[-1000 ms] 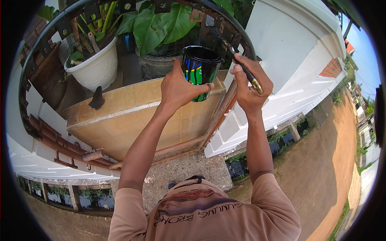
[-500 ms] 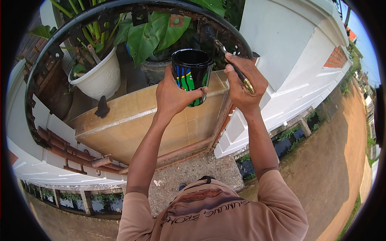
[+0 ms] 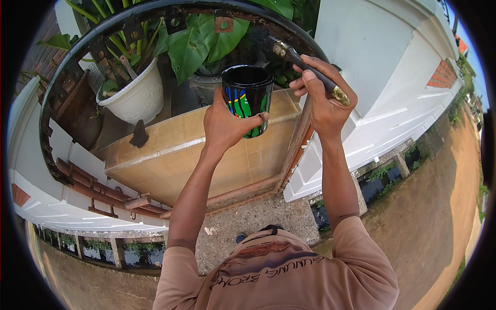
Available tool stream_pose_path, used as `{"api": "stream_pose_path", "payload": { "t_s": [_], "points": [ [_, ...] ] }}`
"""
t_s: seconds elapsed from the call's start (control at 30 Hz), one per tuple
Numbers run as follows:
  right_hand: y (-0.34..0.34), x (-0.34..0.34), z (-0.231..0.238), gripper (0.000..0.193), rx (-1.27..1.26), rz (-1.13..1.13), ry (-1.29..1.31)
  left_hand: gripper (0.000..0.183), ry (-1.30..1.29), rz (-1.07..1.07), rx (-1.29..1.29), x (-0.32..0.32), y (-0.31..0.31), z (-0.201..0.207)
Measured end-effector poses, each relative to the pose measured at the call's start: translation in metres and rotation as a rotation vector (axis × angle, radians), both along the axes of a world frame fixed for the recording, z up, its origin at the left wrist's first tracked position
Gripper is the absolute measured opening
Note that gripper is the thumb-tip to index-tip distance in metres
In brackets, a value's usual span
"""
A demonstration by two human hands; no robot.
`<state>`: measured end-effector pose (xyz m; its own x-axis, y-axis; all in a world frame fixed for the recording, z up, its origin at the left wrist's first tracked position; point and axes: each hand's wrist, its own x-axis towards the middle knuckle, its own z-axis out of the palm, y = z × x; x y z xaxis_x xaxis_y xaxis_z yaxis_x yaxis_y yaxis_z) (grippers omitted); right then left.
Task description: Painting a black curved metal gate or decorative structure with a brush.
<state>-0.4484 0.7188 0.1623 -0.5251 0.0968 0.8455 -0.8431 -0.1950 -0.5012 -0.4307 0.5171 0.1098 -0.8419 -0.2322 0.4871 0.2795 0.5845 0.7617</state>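
My left hand (image 3: 227, 121) is wrapped round a paint can (image 3: 248, 106) with black drips down its green and blue side. The can is upright with no lid on it, and its rim and inside are black. To the right of it, my right hand (image 3: 330, 101) grips a paintbrush (image 3: 295, 56) by its dark handle, bristles pointing up and left. The black bristles are close to the inner side of a curved metal frame (image 3: 76, 52); whether they touch it I cannot tell. Glossy black covers the frame's outer rail, while some tabs along it look rusty.
Behind the frame stand a white plant pot (image 3: 137, 98) and large green leaves (image 3: 191, 49). A tan tiled ledge (image 3: 206, 155) lies below the can. Rusty pipes (image 3: 108, 194) run at the lower left. A white wall (image 3: 372, 57) rises on the right, beside a ditch (image 3: 380, 183).
My right hand has moved right and turned, bringing the brush to a flatter slant. The left hand keeps hold of the can in about the same place. The whole view has shifted slightly.
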Motion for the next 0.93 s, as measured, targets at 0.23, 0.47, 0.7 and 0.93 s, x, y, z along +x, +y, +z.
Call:
{"api": "stream_pose_path", "payload": {
  "t_s": [0.23, 0.47, 0.7, 0.93],
  "points": [
    [0.009, 0.002, -0.012, 0.021, 0.029, -0.148, 0.109, 0.094, 0.005, -0.005, -0.012, -0.001, 0.000, -0.001],
    [0.002, 0.006, -0.017, 0.022, 0.264, -0.360, 0.343, 0.094, 0.011, -0.014, 0.005, -0.002, 0.000, -0.003],
    [0.000, 0.007, -0.012, 0.022, 0.315, -0.405, 0.359, 0.094, -0.009, -0.006, -0.010, 0.000, -0.003, -0.003],
    [0.007, -0.004, -0.018, 0.018, 0.211, -0.419, 0.232, 0.095, -0.001, -0.020, 0.001, -0.002, -0.003, 0.000]
  ]
}}
